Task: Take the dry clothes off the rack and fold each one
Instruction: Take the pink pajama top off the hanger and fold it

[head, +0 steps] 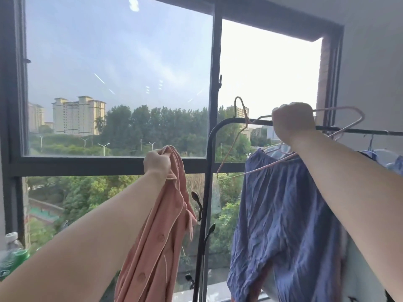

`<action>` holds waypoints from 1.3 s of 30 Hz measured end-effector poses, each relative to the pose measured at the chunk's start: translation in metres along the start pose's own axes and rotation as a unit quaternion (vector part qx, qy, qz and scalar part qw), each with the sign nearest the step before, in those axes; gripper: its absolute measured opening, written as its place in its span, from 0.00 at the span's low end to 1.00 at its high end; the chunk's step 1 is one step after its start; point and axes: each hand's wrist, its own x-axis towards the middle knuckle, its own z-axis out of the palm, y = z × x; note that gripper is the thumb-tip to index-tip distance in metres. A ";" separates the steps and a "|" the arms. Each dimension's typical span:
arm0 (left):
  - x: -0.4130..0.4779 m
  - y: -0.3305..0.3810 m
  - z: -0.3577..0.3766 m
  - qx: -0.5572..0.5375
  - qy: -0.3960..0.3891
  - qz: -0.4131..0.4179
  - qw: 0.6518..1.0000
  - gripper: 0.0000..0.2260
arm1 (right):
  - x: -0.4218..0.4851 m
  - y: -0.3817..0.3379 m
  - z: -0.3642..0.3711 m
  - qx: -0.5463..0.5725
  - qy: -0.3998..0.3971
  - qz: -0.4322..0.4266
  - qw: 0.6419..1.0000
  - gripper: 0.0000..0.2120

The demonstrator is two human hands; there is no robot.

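My left hand (157, 161) grips the top of a pink buttoned shirt (157, 247), which hangs free to the left of the rack. My right hand (293, 123) is closed around a bare pink wire hanger (340, 111) at the black rack rail (370, 132); the hanger's hook (239, 105) points up to the left. A creased blue garment (283, 214) hangs on another hanger from the rail, under my right forearm. More light blue clothes (392, 162) hang further right, partly hidden by my arm.
The rack's black curved post (206, 192) carries side hooks (197, 201) and stands in front of a large window (117, 83). Plastic bottles (13, 247) stand at the lower left on the sill. A white wall (375, 62) lies to the right.
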 end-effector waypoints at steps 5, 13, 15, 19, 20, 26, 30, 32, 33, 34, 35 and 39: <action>0.000 0.013 0.008 -0.016 -0.012 0.019 1.000 0.12 | 0.006 -0.017 0.011 0.047 -0.037 0.050 0.997 0.13; 0.002 -0.001 0.029 -0.038 -0.028 0.045 0.998 0.10 | 0.029 -0.063 0.030 0.118 -0.067 0.074 0.988 0.11; 0.003 -0.005 0.034 -0.040 -0.027 0.050 0.998 0.10 | 0.027 -0.071 0.038 0.136 -0.085 0.084 0.983 0.11; 0.000 -0.005 0.034 -0.038 -0.034 0.050 0.997 0.09 | 0.012 -0.078 0.055 0.148 -0.129 0.103 0.975 0.12; -0.002 -0.005 0.033 -0.039 -0.038 0.047 0.997 0.08 | 0.006 -0.079 0.059 0.153 -0.132 0.107 0.973 0.12; -0.016 -0.004 0.018 -0.043 -0.056 0.043 0.997 0.09 | -0.024 -0.091 0.077 0.174 -0.042 0.126 0.976 0.16; -0.023 -0.005 0.005 -0.045 -0.047 0.043 0.997 0.09 | -0.038 -0.122 0.075 0.224 0.095 -0.047 0.969 0.19; -0.027 -0.006 -0.007 -0.050 -0.033 0.050 0.997 0.07 | -0.043 -0.151 0.063 0.345 0.050 -0.085 0.934 0.23; -0.027 -0.009 -0.016 -0.057 -0.020 0.050 0.997 0.07 | -0.046 -0.169 0.053 0.422 -0.022 -0.096 0.901 0.27; -0.029 -0.010 -0.024 -0.060 -0.007 0.054 0.997 0.07 | -0.048 -0.186 0.045 0.496 -0.115 -0.105 0.854 0.29; -0.031 -0.012 -0.033 -0.054 0.007 0.059 0.997 0.07 | -0.049 -0.204 0.040 0.553 -0.211 -0.114 0.798 0.31; -0.036 -0.027 -0.080 -0.013 0.076 0.101 0.992 0.11 | -0.055 -0.265 0.019 0.635 -0.393 -0.162 0.645 0.32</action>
